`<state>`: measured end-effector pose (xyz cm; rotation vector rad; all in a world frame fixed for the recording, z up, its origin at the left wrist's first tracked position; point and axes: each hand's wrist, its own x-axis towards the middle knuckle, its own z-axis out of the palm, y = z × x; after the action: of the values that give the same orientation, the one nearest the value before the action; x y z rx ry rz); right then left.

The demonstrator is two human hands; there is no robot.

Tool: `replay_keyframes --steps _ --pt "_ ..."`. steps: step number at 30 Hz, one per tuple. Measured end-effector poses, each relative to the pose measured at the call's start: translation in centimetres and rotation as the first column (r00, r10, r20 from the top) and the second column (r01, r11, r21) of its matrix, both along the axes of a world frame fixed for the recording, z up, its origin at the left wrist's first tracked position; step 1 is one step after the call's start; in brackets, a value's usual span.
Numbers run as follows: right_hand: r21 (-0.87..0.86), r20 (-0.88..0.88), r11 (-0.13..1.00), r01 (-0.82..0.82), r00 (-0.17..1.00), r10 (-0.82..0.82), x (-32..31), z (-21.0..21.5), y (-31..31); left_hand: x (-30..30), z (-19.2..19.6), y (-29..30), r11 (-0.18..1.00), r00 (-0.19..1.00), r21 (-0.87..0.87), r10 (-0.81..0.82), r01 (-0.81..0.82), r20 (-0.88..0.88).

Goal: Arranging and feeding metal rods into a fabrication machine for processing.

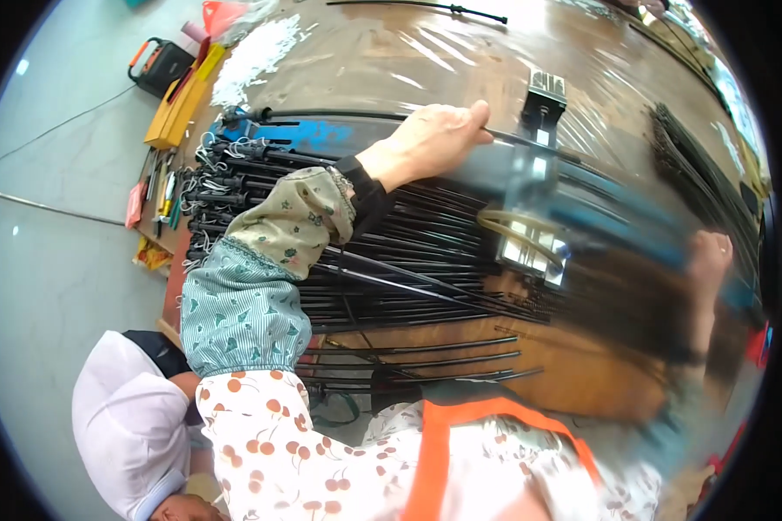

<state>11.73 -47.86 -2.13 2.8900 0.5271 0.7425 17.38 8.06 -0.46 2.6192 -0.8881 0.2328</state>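
Observation:
My left hand (430,143) is closed around a thin black rod (330,115), which passes through the fingers and runs on to the right, where it blurs. Out at the right is my right hand (711,260), smeared by motion. Its fingers look bent, but what they hold, if anything, is not clear. Between the hands stands a fixture with a metal block (547,84) on a dark base and a bright reflective part (530,252) nearer to me. Many black rods (408,243) lie in a dense pile under my left forearm, with white ties at their left ends.
White small pieces (256,56) are heaped at the far left of the plastic-covered table (356,52). A yellow box (178,113) and hand tools (161,191) line the left edge. A bundle of dark rods (704,174) lies right. A person in a white cap (130,417) is at lower left.

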Motion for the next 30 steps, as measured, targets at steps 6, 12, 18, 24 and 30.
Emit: replay_keyframes --steps 6,12,18,24,30 --pt "0.072 0.094 0.993 -0.091 0.992 0.084 1.0 -1.3 0.4 -0.2 -0.9 -0.2 0.999 0.992 -0.03 -0.041 0.045 0.122" --pt "0.157 0.093 0.986 -0.064 0.994 0.049 1.1 -1.9 -0.3 -0.3 -0.7 -0.8 0.994 0.998 -0.107 -0.02 0.027 0.062" --pt "0.214 0.091 0.974 -0.075 0.994 0.057 0.9 -2.2 0.1 -0.4 -0.2 -0.5 0.998 0.979 0.058 0.009 0.003 -0.206" --pt "0.071 0.096 0.992 -0.101 0.991 0.094 -1.2 -0.9 -1.4 -0.1 -1.4 -1.2 0.997 0.997 0.016 -0.073 0.073 -0.022" --pt "0.096 0.164 0.977 -0.189 0.971 0.172 -5.1 1.3 11.7 -1.2 -1.7 -1.7 0.996 0.995 0.02 0.08 -0.081 0.057"
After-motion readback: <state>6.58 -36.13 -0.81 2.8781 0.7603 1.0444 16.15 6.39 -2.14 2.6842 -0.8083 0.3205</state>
